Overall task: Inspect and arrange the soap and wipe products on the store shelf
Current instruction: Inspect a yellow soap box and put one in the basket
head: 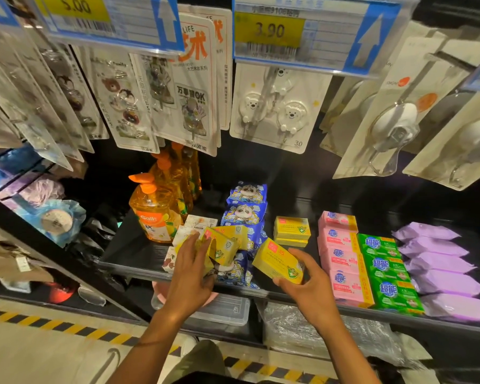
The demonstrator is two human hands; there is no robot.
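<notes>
A yellow soap box (278, 261) with a green shield badge tilts in my right hand (308, 277), pinched between thumb and curled fingers at the shelf (128, 253) front, 5 o'clock of the blue panda wipe packs (245, 206). My left hand (190, 266) curls over a jumble of yellow boxes (225, 242) at their 8 o'clock.

1. This is a shop: a black shelf (139, 253) carries rows of packaged soap bars (341, 259) and wipe packs (438, 261), with many copies of each.
2. Above the shelf, yellow price tags (269, 30) with barcodes read 5.00 and 3.90.
3. Also above the shelf, carded hooks (280, 112) hang in rows.
4. Below the shelf, hazard-striped floor tape (53, 325) runs along the floor.
</notes>
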